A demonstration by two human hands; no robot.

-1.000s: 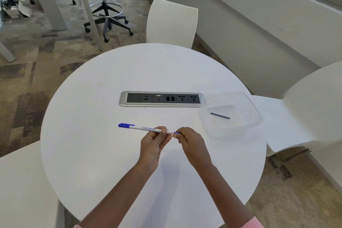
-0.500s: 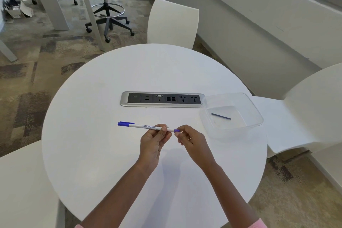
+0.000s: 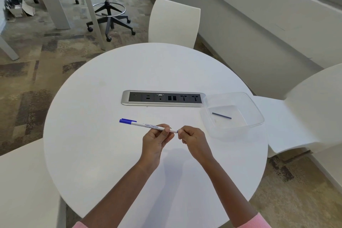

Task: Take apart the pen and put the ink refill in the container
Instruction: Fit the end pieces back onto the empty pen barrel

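A white pen [image 3: 146,125] with a blue cap at its left end is held level above the round white table [image 3: 103,102]. My left hand [image 3: 157,139] grips the barrel near its right end. My right hand [image 3: 192,138] pinches the small blue tip piece at the pen's right end, which its fingers mostly hide. A clear plastic container [image 3: 256,116] stands to the right on the table. A thin dark ink refill [image 3: 221,115] lies on its bottom.
A silver and black socket strip [image 3: 162,98] is set into the table behind the pen. White chairs stand at the far side [image 3: 174,22], the right [image 3: 303,109] and the near left [image 3: 24,187]. A black office chair [image 3: 107,5] is on the carpet beyond.
Both hands have kept their hold on the pen. My right hand's fingers have closed tighter over the blue tip, hiding more of it. The pen has hardly moved.
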